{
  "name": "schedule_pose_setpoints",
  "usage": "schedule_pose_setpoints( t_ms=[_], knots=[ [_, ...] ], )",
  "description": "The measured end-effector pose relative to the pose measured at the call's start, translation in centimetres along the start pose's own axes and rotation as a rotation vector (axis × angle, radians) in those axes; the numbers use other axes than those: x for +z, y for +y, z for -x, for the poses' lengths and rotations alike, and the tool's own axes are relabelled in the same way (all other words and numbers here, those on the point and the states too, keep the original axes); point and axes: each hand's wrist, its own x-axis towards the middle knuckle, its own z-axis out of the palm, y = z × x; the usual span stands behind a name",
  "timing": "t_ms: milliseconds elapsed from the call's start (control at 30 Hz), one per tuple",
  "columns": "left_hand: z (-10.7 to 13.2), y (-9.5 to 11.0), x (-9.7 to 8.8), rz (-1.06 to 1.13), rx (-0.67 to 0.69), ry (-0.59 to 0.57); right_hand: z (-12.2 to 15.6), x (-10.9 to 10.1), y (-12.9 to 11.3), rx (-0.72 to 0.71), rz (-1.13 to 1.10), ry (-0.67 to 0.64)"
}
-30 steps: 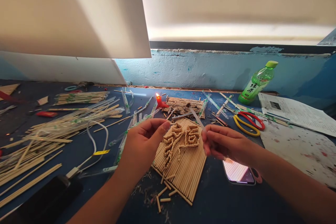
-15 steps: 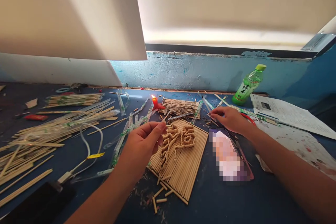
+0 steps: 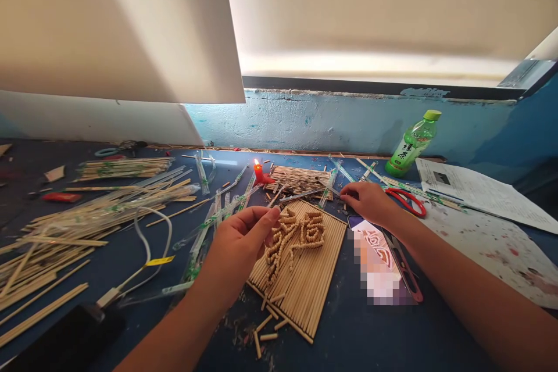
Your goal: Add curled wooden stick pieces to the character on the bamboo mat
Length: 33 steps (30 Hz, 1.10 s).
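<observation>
My left hand [image 3: 244,241] is closed, thumb and forefinger pinching a short wooden stick [image 3: 276,196] above the left edge of a panel of side-by-side sticks [image 3: 320,279]. Raised beaded-looking lines of small wooden pieces [image 3: 311,229] form a figure on that panel. My right hand [image 3: 364,200] is closed at the panel's far right corner, on a thin, greyish tool [image 3: 330,187] whose kind I cannot make out. Its tip points left over a bundle of dark-marked sticks [image 3: 299,177]. Beside the bundle burns a red candle [image 3: 258,174].
A phone [image 3: 379,261] and a pink-handled cutter [image 3: 410,279] lie below my right wrist. Red-handled scissors [image 3: 410,200], a green bottle [image 3: 414,145] and papers [image 3: 479,192] are at right. Loose sticks [image 3: 87,215], clear wrappers [image 3: 204,232] and a white cable [image 3: 148,238] cover the left.
My right hand has moved left, and the thin tool now shows pointing toward the dark-marked bundle. My left hand keeps its pinch and has shifted slightly right. The view tilted a little.
</observation>
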Motion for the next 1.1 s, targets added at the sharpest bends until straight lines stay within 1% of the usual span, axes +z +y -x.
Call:
schedule_pose_setpoints(
  t_ms=[333, 567, 733, 833, 900, 933, 967, 1033, 1100],
  knots=[
    [0.0, -0.2, -0.2, -0.011, -0.011, -0.020, 0.4, -0.4, 0.0, 0.022, -0.011, -0.006],
    [0.0, -0.1, -0.1, -0.014, -0.005, -0.006, 0.5, -0.5, 0.0, 0.035, -0.004, -0.004],
    [0.1, 0.3, 0.2, -0.063, 0.009, 0.016, 0.7, -1.1, -0.7, 0.028, 0.010, 0.017],
    [0.2, 0.6, 0.5, -0.107, 0.041, 0.033, 1.2, -1.9, -2.4, -0.016, -0.039, 0.108],
    [0.4, 0.8, 0.6, -0.182, 0.062, 0.047, 2.0, -2.6, -4.4, -0.074, -0.146, 0.176],
    [0.5, 0.8, 0.7, -0.228, 0.073, 0.051, 2.5, -2.9, -5.6, -0.100, -0.222, 0.185],
    [0.7, 0.7, 0.7, -0.274, 0.085, 0.047, 3.0, -3.1, -6.8, -0.123, -0.306, 0.172],
    [1.0, 0.6, 0.7, -0.352, 0.113, 0.017, 4.1, -3.4, -9.1, -0.195, -0.443, 0.100],
    [1.3, 0.4, 0.7, -0.410, 0.155, -0.023, 5.1, -3.3, -10.9, -0.288, -0.508, 0.013]
  ],
)
